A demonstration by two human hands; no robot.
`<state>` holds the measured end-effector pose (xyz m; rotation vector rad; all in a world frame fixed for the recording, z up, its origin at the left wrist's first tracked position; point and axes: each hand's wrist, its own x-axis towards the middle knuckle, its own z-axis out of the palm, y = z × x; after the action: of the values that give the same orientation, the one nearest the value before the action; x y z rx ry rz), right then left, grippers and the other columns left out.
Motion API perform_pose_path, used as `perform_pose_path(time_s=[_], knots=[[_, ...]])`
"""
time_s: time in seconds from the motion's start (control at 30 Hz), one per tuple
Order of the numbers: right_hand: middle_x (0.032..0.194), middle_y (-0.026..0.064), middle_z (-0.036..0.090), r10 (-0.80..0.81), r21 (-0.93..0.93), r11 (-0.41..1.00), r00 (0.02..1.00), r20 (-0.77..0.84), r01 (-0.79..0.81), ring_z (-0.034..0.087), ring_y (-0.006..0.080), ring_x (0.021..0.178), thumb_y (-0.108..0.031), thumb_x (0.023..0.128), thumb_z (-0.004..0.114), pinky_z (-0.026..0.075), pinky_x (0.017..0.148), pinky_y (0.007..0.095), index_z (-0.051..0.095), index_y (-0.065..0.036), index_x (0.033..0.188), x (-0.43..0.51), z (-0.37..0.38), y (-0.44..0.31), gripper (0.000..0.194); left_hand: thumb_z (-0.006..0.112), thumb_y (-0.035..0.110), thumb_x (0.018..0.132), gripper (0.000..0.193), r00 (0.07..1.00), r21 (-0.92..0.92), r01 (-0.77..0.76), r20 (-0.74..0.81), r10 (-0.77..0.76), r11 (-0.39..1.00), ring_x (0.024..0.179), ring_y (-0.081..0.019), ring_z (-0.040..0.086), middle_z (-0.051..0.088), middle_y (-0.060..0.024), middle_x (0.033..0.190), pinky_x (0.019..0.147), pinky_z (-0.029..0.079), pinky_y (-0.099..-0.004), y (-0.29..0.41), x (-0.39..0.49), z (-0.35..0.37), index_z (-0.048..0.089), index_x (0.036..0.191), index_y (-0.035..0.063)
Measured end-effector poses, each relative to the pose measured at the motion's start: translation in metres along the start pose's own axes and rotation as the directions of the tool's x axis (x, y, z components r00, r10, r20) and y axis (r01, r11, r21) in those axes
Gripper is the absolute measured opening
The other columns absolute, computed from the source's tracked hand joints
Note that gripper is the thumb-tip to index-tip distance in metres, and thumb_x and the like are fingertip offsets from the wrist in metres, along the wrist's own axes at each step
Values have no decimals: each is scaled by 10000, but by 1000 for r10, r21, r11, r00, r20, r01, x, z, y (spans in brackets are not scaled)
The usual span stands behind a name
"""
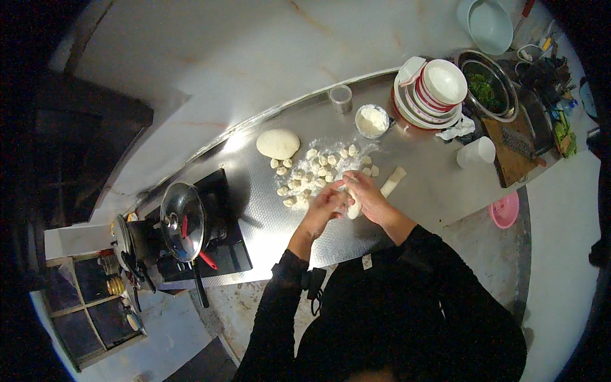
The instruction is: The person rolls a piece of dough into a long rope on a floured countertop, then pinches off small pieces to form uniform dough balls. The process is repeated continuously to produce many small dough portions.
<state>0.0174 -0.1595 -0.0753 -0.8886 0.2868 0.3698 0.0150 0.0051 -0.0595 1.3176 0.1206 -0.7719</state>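
Both of my hands meet over the steel worktop (267,210). My right hand (368,193) is curled around a pale length of dough (353,210), whose lower end shows below the fingers. Close beside it, my left hand (327,204) has its fingers bent towards the dough. Whether the left fingertips grip anything is hidden. Several small cut dough pieces (322,161) lie in scattered flour just beyond my hands. Past my right wrist lies a pale floury cylinder (394,180), either dough or a rolling pin. A large smooth lump of dough (278,143) rests farther back on the left.
A bowl of flour (372,121) and a clear jar (341,99) stand near the wall. Stacked bowls (445,83), a white cup (476,153) and a wooden board (510,157) are on the right. To the left, a glass-lidded pan (183,222) sits on the black cooktop (234,255), handle overhanging the edge.
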Motion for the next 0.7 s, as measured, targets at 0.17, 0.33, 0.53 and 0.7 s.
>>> perform_pose_path(time_s=[0.17, 0.33, 0.53, 0.7], knots=[[1000, 18, 578, 60, -40, 997, 998, 4, -60, 559, 110, 869, -253, 960, 580, 458, 736, 244, 518, -22, 1267, 1, -6, -1, 390, 716, 267, 849, 420, 976, 682, -174, 23, 217, 710, 845, -130, 554, 624, -53, 944, 717, 465, -314, 27, 0, 15, 584, 1201, 78], [936, 9, 580, 82, -89, 994, 979, 188, -66, 542, 113, 835, -340, 969, 546, 444, 715, 267, 546, -60, 1159, 3, -21, -2, 339, 723, 212, 852, 337, 908, 563, -296, -84, 410, 772, 757, -111, 607, 641, -100, 897, 644, 485, -277, 25, 6, 17, 579, 1082, 12], [875, -4, 567, 8, 223, 974, 993, 122, -36, 536, 110, 768, -309, 970, 540, 443, 652, 275, 575, -102, 986, 3, -22, 26, 210, 751, 259, 821, 324, 875, 534, -187, -290, 387, 825, 533, -108, 599, 606, -48, 653, 504, 442, -250, 25, 10, 51, 585, 987, 36], [795, 2, 559, 29, 246, 969, 992, -120, 1, 529, 99, 670, -275, 944, 569, 428, 557, 267, 589, -93, 940, -6, -11, 22, 183, 672, 344, 866, 375, 791, 700, -55, -405, 459, 712, 600, -240, 635, 622, -155, 663, 579, 487, -357, 6, 29, 60, 584, 959, -9]])
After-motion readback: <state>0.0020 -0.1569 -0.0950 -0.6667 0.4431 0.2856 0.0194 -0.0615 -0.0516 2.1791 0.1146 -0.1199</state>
